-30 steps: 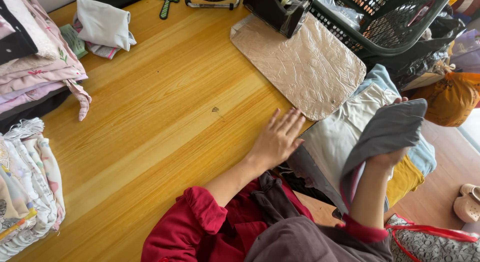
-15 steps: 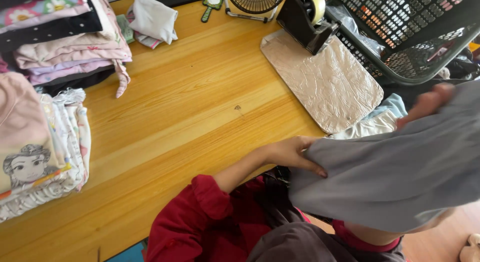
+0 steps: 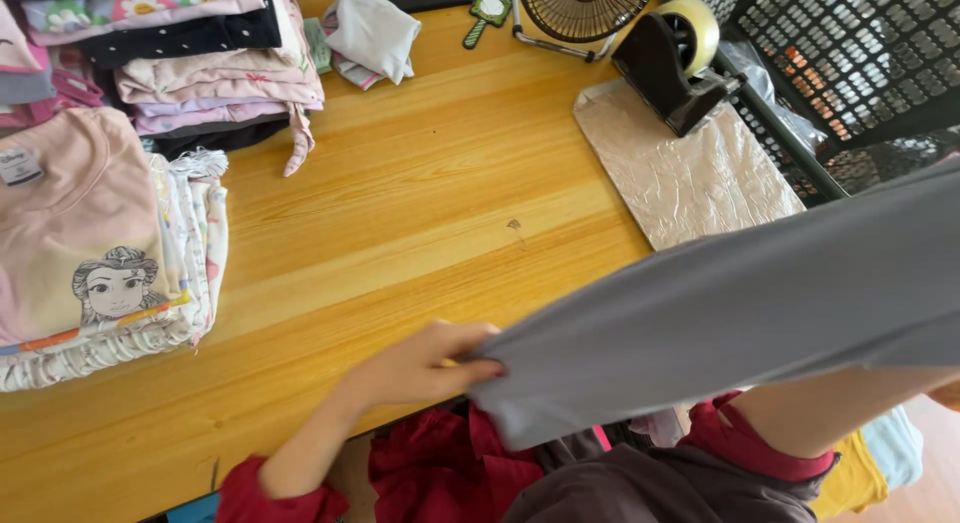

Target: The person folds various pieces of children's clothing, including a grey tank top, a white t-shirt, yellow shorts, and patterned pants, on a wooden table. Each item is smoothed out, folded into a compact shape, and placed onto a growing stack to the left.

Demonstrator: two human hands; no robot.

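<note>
Grey cloth (image 3: 740, 323) pinched at its lower-left corner by left hand (image 3: 425, 363); right hand hidden behind cloth, finger state indeterminable; folded clothes (image 3: 100, 243) stacked at left.

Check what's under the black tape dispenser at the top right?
The tape dispenser sits on a crinkled silver foil sheet lying on the wooden table. The sheet's lower edge is hidden by the grey garment pinched in the left hand.
</note>
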